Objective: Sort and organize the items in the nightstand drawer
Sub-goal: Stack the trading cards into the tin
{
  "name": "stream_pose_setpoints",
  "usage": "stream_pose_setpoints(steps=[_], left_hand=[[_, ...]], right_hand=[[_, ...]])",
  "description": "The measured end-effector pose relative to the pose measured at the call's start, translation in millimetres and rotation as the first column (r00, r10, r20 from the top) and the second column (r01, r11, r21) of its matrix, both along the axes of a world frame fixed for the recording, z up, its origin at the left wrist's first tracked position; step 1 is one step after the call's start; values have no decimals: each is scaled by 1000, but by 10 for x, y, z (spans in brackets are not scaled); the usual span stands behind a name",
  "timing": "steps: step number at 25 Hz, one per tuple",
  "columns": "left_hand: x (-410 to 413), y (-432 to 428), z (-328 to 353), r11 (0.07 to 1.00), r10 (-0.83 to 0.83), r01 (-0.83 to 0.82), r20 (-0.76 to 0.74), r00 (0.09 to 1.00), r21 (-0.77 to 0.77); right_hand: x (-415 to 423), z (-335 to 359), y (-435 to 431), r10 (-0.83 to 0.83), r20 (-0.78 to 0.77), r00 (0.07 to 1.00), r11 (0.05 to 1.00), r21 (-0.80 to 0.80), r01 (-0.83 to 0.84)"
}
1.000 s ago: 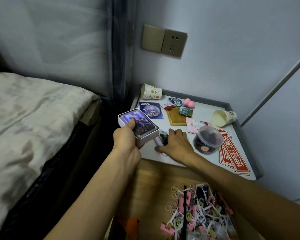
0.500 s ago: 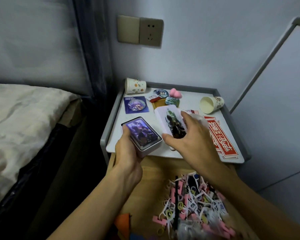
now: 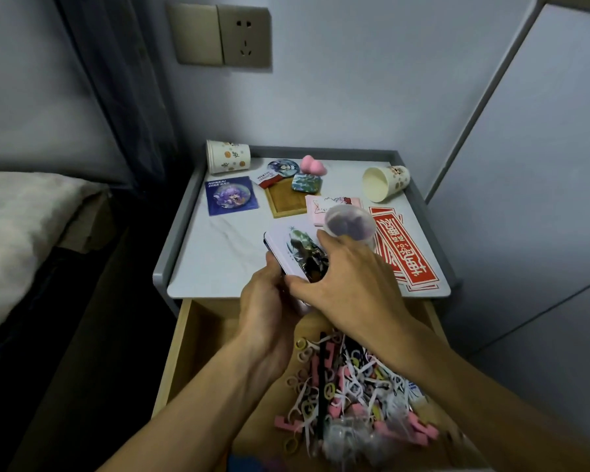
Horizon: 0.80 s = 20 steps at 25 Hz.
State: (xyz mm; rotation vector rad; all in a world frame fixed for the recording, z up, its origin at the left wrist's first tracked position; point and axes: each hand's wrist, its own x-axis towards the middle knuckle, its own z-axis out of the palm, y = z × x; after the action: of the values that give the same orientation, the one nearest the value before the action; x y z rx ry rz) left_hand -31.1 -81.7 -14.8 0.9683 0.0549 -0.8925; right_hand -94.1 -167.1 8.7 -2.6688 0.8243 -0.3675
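Over the front edge of the nightstand top, my left hand grips a small white box from below. My right hand holds a white picture card flat on top of that box, fingers curled over its near end. The box itself is almost wholly hidden under the card and my hands. Below them the wooden drawer stands pulled out, with a heap of pink, white and yellow plastic clips and ties on its right side.
On the nightstand lie two paper cups on their sides, a blue badge card, a wooden coaster, a pink note pad, a clear lidded tub and red stickers. A bed lies left.
My right hand lifted the picture card off the nightstand and brought it onto the box in my left hand. Both hands have come together near the front edge.
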Motion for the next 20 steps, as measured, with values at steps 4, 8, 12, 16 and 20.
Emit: stream_pose_setpoints(steps=[4,8,12,16,20], left_hand=[[-44,-13,38,997,-9,4,-72,997,-74],[-41,5,32,999,-9,7,-47,999,-41],[-25,17,31,1000,-5,4,-38,999,-22],[-1,11,-29,999,-30,29,40,999,29],[-15,47,4,996,-89,89,71,994,6]], right_hand=[[-15,1,-13,-11,-19,1000,1000,-26,11],[-26,11,15,-2,-38,999,999,-39,1],[-18,17,27,0,-46,999,999,-53,-3],[-13,13,58,0,-51,999,997,-72,-4],[-5,-15,66,3,-56,998,996,-94,-8]])
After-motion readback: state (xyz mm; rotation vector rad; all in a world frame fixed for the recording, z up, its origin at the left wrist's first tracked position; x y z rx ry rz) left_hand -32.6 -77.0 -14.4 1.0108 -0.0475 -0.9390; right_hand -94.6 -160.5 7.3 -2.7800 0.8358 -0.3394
